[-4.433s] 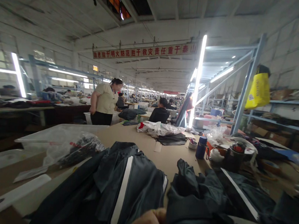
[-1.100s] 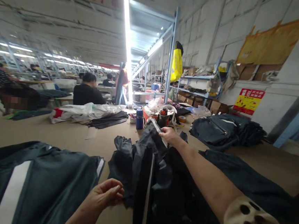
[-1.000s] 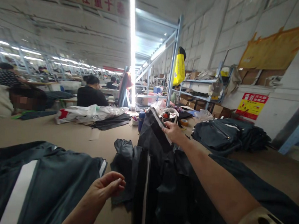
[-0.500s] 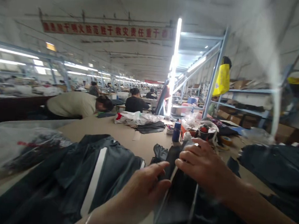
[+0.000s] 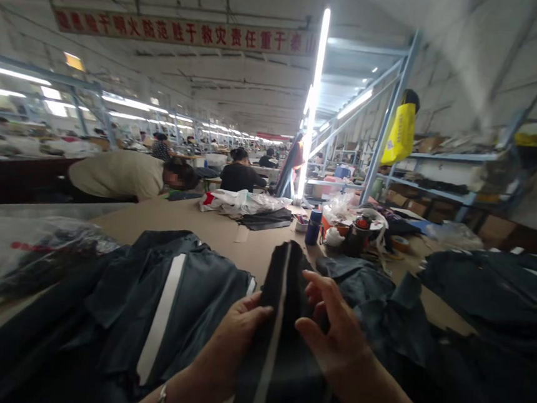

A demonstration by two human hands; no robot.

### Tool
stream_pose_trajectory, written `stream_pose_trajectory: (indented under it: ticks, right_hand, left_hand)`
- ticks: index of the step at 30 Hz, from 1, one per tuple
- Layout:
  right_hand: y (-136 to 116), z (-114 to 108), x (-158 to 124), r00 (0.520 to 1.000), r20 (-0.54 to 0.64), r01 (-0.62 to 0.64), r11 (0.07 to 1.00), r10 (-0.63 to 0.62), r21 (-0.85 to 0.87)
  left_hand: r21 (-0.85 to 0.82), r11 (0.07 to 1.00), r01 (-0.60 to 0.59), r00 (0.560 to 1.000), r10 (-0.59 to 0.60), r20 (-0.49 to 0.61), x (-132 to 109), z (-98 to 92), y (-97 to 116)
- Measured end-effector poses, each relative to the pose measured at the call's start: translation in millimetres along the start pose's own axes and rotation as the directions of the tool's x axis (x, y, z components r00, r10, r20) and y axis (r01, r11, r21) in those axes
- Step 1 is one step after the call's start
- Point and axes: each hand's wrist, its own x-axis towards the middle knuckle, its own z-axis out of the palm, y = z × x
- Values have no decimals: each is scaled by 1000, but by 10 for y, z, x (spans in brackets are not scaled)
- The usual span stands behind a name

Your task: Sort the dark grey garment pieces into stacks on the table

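Upright dark folded garment (image 5: 280, 328), white-striped

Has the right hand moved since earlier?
Yes. The right hand has drawn back toward the person, away from the blue cylindrical bottle, along the dark white-striped garment.

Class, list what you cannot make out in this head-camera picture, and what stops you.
Head view throughout.
Dark folded garment with a pale stripe: lower end cut by the bottom edge.
Left hand: fingers hidden behind that garment.
Right hand: gripping or just touching, unclear.
Clear plastic bag: contents blurred.
Blue-grey metal shelves, right: goods smeared by motion.
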Motion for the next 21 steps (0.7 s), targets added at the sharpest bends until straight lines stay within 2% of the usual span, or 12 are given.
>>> stream_pose_trajectory:
  ticks: [2,4,6,8,10,13,15,16,18,19,21]
  right_hand:
    - [-58,102,-90,970,106,-238,951,220,199]
    - [-92,214,-144,922,206,-378,879,329,289]
    - [-93,313,-174,899,250,-430,833,359,349]
    - [-55,390,-197,899,264,-433,806,350,404]
    - [14,440,-228,888,275,-458,773,369,438]
    - [133,446,-294,818,360,-575,672,449,467]
    - [214,402,-336,777,411,-629,605,477,488]
    - [259,370,-352,782,411,-622,616,468,483]
    - [371,295,-371,829,378,-548,730,411,408]
    - [441,259,-376,857,359,-492,795,370,354]
    - [602,199,-381,889,314,-417,870,332,261]
  left_hand:
    - [17,997,-80,990,81,-114,42,-16,1]
    - [43,989,-144,974,149,-173,56,16,-30]
    - [45,984,-172,971,177,-159,40,81,-97]
    - [57,981,-186,976,191,-100,16,141,-184]
    - [130,968,-217,969,229,-90,-3,163,-258]
    - [235,948,-215,966,242,-90,-19,107,-305]
    - [113,975,-192,981,195,-16,-8,21,-310]
    - [10,986,-168,985,168,33,4,-27,-313]
    - [-176,981,-87,986,109,122,16,-111,-326]
    - [-212,976,-45,983,81,167,1,-138,-335]
    - [-166,986,31,969,11,247,-100,-151,-350]
